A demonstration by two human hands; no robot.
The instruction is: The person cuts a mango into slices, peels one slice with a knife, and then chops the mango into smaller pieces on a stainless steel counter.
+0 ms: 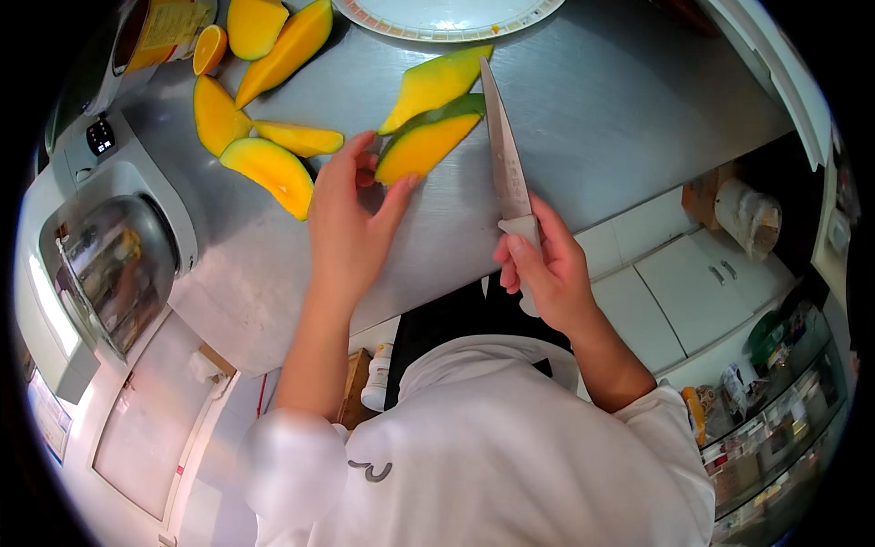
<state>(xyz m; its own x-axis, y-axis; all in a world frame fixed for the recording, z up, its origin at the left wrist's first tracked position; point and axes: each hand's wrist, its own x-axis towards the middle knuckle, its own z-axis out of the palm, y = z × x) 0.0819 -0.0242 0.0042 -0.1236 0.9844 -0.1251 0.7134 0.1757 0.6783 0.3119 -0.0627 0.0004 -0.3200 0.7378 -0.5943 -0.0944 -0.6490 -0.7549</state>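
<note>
My left hand (348, 214) has its thumb and fingers about the near end of a mango slice (427, 148), which lies on the metal worktop. Against that slice's far side rests a green-skinned piece (442, 116), and beyond it lies a yellow-green mango slice (436, 84). With my right hand (550, 273) I grip a kitchen knife (507, 159) by its pale handle. The blade points away from me, its tip beside the far slice. Left of my left hand lie several more mango wedges (271, 170), one close to my wrist.
A white plate (447, 33) with a patterned rim sits at the far edge of view. An orange piece of fruit (210, 49) lies at the far left near a labelled container (169, 35). A white appliance (164, 173) with a display stands on the left of the metal worktop (620, 109).
</note>
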